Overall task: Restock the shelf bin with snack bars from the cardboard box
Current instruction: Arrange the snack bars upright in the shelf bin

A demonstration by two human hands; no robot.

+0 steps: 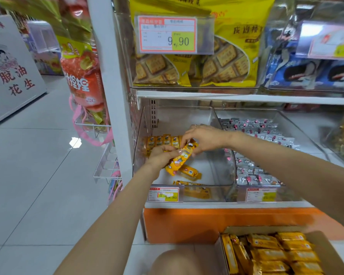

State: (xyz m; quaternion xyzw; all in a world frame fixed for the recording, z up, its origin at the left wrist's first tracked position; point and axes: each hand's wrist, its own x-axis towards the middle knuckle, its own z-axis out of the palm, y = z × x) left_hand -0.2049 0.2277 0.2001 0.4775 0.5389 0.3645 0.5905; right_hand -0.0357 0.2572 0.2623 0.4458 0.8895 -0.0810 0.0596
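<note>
Gripping one snack bar, left hand meets right hand under 9.90 tag.

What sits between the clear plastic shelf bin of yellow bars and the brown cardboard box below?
Head view: below the clear plastic bin comes the white shelf edge, then an orange base panel, then the brown cardboard box.

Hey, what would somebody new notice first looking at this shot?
Both hands meet mid-frame over the clear shelf bin, the left hand and right hand together holding one yellow snack bar. Next come the big red-bordered price tag reading 9.90 on the shelf above, and the open cardboard box of matching bars at bottom right.
</note>
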